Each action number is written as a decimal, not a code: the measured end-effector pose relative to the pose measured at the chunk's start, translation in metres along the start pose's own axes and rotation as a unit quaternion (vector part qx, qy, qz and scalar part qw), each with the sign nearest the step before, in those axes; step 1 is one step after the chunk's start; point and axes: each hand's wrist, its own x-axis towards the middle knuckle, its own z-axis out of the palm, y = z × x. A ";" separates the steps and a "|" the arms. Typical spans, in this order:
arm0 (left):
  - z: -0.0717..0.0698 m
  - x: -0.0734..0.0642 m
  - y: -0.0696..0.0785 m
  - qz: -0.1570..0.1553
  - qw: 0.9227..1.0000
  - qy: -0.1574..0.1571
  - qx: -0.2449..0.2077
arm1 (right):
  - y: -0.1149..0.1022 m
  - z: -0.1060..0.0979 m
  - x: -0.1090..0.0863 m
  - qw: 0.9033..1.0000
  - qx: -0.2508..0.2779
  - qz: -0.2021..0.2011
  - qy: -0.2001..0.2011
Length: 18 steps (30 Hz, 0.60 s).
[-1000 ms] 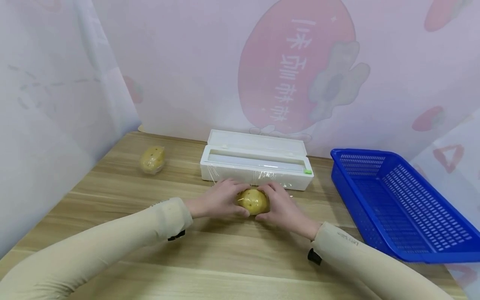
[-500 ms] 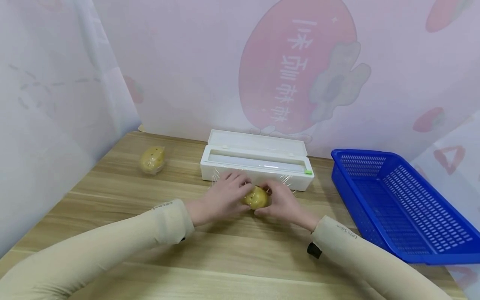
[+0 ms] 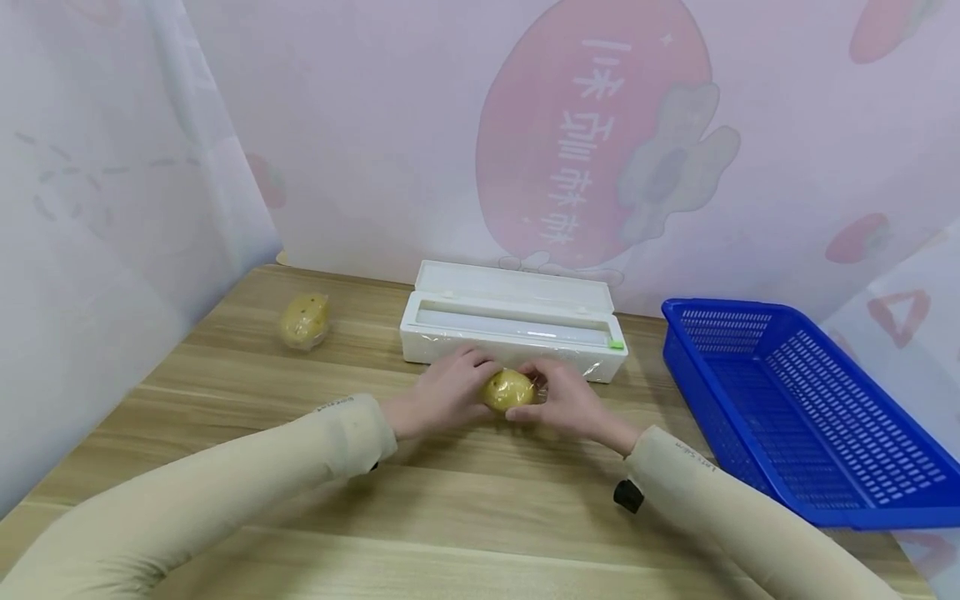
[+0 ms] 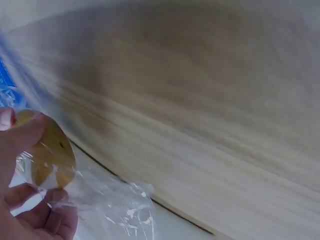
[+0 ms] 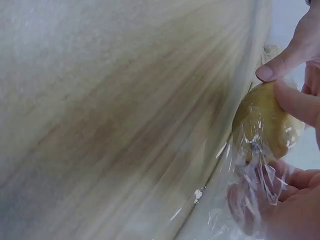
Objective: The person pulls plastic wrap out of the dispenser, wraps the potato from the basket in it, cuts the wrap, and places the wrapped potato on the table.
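A yellow potato (image 3: 510,390) is held between both hands, just in front of a white cling film box (image 3: 513,337). My left hand (image 3: 448,390) grips its left side, with the thumb on the potato (image 4: 56,147) in the left wrist view. From the other side my right hand (image 3: 568,402) grips it with curled fingers and thumb. Clear cling film (image 5: 255,182) clings to the potato and hangs in loose, crumpled folds by the right fingers. More loose film (image 4: 122,210) spreads beside the left fingers. The potato's underside is hidden in the head view.
A second potato (image 3: 305,321), wrapped in film, lies at the back left of the wooden table (image 3: 360,517). The box's lid (image 3: 517,286) stands raised, a green slider at its right end. A blue plastic basket (image 3: 795,417) stands on the right. Printed cloth hangs behind.
The potato has turned between the hands and shifted slightly toward the box. Film that stood up in front of the box now lies lower. The left hand has moved slightly to the right.
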 end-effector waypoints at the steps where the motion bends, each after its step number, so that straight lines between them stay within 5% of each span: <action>1: 0.000 0.001 -0.002 -0.004 1.000 -0.004 -0.008 | 0.000 0.000 -0.001 1.000 -0.011 -0.001 0.008; 7: -0.005 0.005 -0.010 -0.033 0.998 -0.056 -0.025 | -0.001 -0.001 -0.004 0.990 -0.109 -0.062 0.061; 10: -0.007 0.006 -0.010 -0.041 0.996 -0.072 -0.025 | -0.002 -0.001 -0.002 0.989 -0.109 -0.076 0.062; 18: -0.004 0.008 -0.009 -0.068 0.993 -0.013 -0.096 | 0.008 -0.002 0.003 0.996 -0.014 -0.050 0.068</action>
